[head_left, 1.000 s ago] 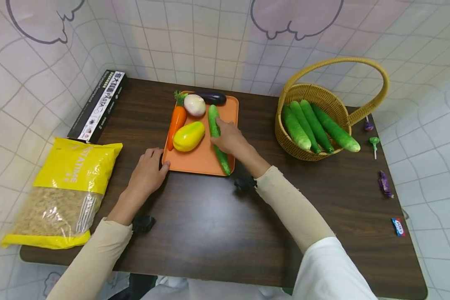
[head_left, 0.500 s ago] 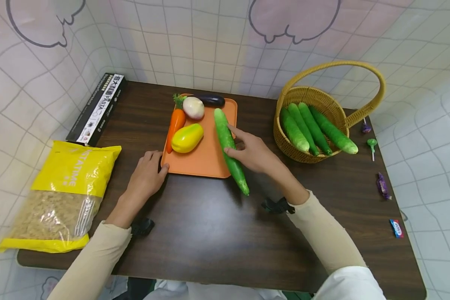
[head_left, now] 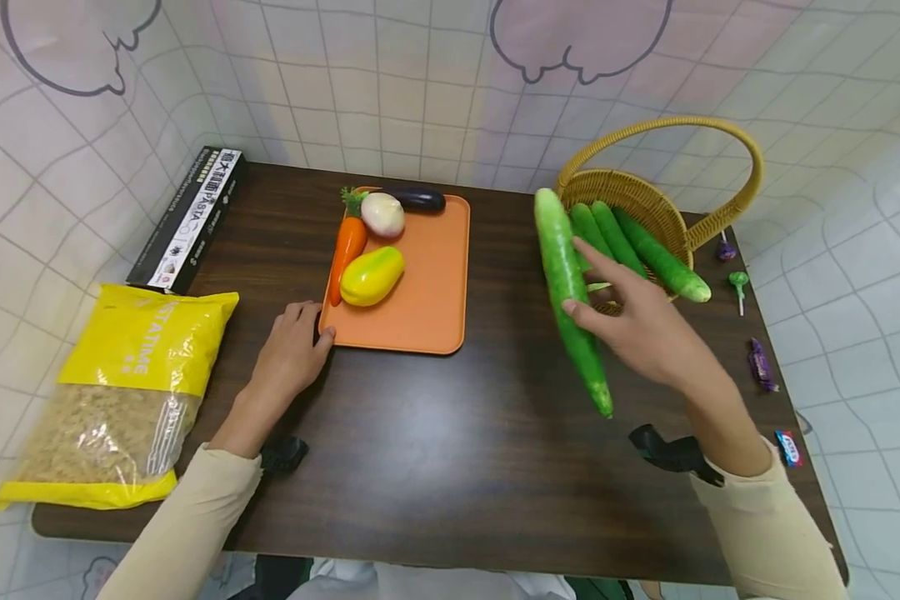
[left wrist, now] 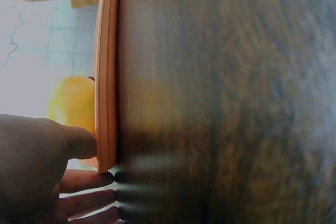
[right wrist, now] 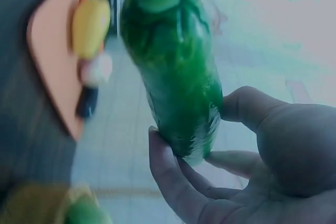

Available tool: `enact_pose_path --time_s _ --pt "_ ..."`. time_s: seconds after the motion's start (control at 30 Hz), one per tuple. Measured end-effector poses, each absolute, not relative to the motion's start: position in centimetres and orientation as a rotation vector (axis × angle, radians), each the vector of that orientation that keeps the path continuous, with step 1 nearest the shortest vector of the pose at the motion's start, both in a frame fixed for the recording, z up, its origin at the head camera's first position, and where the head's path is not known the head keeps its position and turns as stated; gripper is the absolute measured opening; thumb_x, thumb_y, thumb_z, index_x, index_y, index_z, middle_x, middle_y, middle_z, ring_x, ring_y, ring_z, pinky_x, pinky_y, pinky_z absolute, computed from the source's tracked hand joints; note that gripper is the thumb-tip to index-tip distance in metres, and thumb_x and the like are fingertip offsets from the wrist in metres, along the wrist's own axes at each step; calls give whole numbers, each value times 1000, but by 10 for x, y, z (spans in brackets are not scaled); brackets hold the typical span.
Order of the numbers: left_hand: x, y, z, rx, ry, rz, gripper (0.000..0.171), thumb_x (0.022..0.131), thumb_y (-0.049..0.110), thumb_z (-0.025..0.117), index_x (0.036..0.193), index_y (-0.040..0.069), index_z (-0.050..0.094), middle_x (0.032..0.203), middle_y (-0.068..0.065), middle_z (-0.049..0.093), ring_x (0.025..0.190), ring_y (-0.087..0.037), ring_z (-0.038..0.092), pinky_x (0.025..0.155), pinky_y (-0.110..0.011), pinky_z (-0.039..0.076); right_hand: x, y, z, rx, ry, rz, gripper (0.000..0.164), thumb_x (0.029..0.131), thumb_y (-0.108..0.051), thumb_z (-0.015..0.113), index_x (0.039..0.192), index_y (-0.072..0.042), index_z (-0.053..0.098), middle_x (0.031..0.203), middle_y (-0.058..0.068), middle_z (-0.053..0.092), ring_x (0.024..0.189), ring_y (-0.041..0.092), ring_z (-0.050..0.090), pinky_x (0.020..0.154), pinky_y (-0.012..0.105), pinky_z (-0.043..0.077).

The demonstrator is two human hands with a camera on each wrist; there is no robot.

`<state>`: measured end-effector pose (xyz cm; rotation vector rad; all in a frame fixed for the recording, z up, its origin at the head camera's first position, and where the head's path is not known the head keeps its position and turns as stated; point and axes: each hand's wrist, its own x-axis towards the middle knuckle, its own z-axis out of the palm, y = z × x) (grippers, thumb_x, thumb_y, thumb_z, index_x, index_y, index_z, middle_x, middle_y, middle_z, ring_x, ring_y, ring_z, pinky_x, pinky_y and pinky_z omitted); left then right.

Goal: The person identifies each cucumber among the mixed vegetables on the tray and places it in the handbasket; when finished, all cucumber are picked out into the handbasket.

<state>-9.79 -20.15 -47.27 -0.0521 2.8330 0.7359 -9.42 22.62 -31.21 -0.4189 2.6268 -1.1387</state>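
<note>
My right hand (head_left: 645, 321) grips a long green cucumber (head_left: 566, 283) between thumb and fingers, held up in front of the basket's left side. In the right wrist view the cucumber (right wrist: 173, 61) points its end at the camera. My left hand (head_left: 288, 354) rests at the front left corner of an orange tray (head_left: 435, 317). Its thumb touches the tray's edge, and its other fingers lie straight beside the corner with their tips at the table. On the tray are a carrot (head_left: 348, 250), a white round vegetable (head_left: 382, 215), an eggplant (head_left: 420, 199) and a yellow papaya-like fruit (head_left: 372, 276).
A wicker basket (head_left: 637, 185) with several cucumbers (head_left: 660, 254) stands at the back right. Candies, including a green lollipop (head_left: 738, 281), line the right edge. A yellow pasta bag (head_left: 150, 337) and a black pasta box (head_left: 187, 218) occupy the left side.
My right hand has lifted the cucumber off the tray and carried it right to the basket's near left side. The left hand stays at the tray corner.
</note>
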Motion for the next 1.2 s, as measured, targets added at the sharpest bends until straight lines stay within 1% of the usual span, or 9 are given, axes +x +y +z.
enact_pose_path --time_s 0.23,0.4,0.47,0.63,0.7,0.83,0.97,1.1,1.2 --pt "-97 -203 -473 -58 2849 726 57 104 28 54 149 -3 38 149 -26 32 129 -42 36 106 -60 37 -122 284 -287 -324 2778 -788 75 101 -40 57 161 -34 12 143 25 47 120 43 55 88 60 48" --pt "-97 -203 -473 -48 2846 727 56 104 28 54 149 -3 38 149 -26 33 128 -42 37 105 -60 38 -158 320 -285 -326 2761 -525 77 104 -33 53 162 -16 7 135 37 47 109 52 56 79 60 48" --pt "-97 -204 -472 -44 2842 723 57 105 28 54 149 -3 38 149 -26 33 129 -43 36 105 -60 38 -172 327 -286 -355 2756 -402 77 103 -29 55 161 -7 9 129 40 49 100 51 57 77 59 47" --pt "-98 -204 -470 -49 2830 716 58 105 29 53 150 -4 36 150 -26 31 132 -43 34 106 -61 36 -208 336 -287 -459 2715 -90 74 102 -21 58 156 7 16 129 44 47 96 50 56 80 60 44" --pt "-98 -203 -470 -52 2826 711 58 105 29 53 150 -3 36 150 -26 31 132 -43 34 106 -60 36 -219 338 -288 -456 2670 -18 73 102 -19 57 154 10 15 137 45 39 111 56 50 87 65 42" --pt "-99 -203 -471 -59 2821 703 58 105 30 54 150 -3 36 151 -25 31 132 -42 34 106 -60 36 -237 338 -293 -400 2587 48 72 103 -19 55 154 11 14 146 43 27 125 60 37 96 67 36" --pt "-99 -202 -472 -61 2822 705 58 105 29 54 150 -3 37 150 -25 31 132 -42 34 106 -60 36 -247 333 -299 -318 2521 84 74 102 -20 56 154 10 13 149 42 21 127 62 31 96 67 38" --pt "-99 -202 -472 -55 2826 712 58 104 30 54 150 -2 36 150 -25 31 131 -42 34 106 -60 37 -254 330 -301 -235 2470 111 75 102 -19 56 154 11 11 150 43 16 132 65 19 101 73 27" --pt "-98 -202 -471 -56 2830 713 58 104 30 54 150 -2 37 150 -25 31 131 -42 34 106 -60 37 -259 328 -303 -211 2454 131 73 102 -17 55 153 12 11 149 43 16 133 64 17 102 73 26"
